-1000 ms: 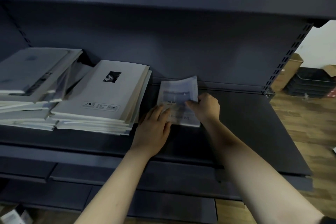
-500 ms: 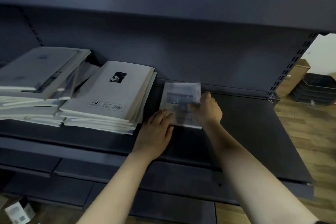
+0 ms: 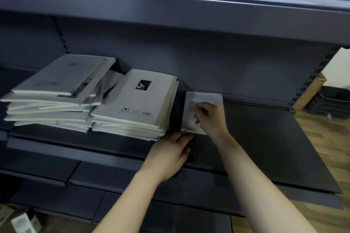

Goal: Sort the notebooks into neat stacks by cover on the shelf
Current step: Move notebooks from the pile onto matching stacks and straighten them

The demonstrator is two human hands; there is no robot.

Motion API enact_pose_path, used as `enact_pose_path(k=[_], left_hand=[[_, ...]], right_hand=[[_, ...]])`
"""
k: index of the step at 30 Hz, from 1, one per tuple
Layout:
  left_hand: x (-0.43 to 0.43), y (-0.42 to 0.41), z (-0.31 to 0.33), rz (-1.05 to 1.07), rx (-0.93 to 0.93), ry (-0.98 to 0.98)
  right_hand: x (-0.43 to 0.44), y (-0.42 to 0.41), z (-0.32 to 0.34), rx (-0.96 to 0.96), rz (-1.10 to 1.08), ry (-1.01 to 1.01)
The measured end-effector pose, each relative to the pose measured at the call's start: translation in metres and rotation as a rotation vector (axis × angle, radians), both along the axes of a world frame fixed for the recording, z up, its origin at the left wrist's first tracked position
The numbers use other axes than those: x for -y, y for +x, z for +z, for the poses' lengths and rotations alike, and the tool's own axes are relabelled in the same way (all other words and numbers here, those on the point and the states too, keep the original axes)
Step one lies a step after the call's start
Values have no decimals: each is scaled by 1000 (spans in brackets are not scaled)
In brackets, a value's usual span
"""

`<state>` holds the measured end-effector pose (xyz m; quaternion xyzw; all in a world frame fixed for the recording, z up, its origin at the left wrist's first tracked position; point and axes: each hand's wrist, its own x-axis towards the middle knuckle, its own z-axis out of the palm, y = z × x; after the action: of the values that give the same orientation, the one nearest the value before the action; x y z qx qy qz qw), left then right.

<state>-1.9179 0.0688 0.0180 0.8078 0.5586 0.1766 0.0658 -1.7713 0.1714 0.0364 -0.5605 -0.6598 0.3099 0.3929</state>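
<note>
two hands are on the one job. nearest the camera, the left hand [image 3: 169, 150] lies low on the shelf [image 3: 269, 143] with its fingers straight and loosely together. the fingertips reach the near left corner of the small notebook [image 3: 203, 98], touching or almost touching it. it grips nothing.

just beyond, the right hand [image 3: 211, 119] sits on top of that notebook with its fingers bent down onto the cover. motion blur hides whether they pinch an edge or only press on it, so i cannot tell.

the small notebook lies flat on the shelf board. its long axis runs front to back, and its far edge is close to the back panel [image 3: 227, 66]. it lies directly ahead of the left fingertips and under the right hand, so the right hand is the nearer one and should steer. the left hand can only nudge the near corner.

a narrow dark gap separates the notebook from the portrait-cover stack [image 3: 132, 100] on its left. that stack is larger and fairly even. the next move is probably squaring the notebook here to found its own pile, and a leftward push would drive it into that stack.

farther left, the untidy stack [image 3: 56, 89] is fanned and tilted, not yet sorted.
</note>
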Motion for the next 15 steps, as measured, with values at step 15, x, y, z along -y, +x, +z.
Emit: enact_pose_path(k=[15], left_hand=[[20, -127, 54, 4, 136, 236]], right_hand=[[39, -100, 25, 46, -50, -152]])
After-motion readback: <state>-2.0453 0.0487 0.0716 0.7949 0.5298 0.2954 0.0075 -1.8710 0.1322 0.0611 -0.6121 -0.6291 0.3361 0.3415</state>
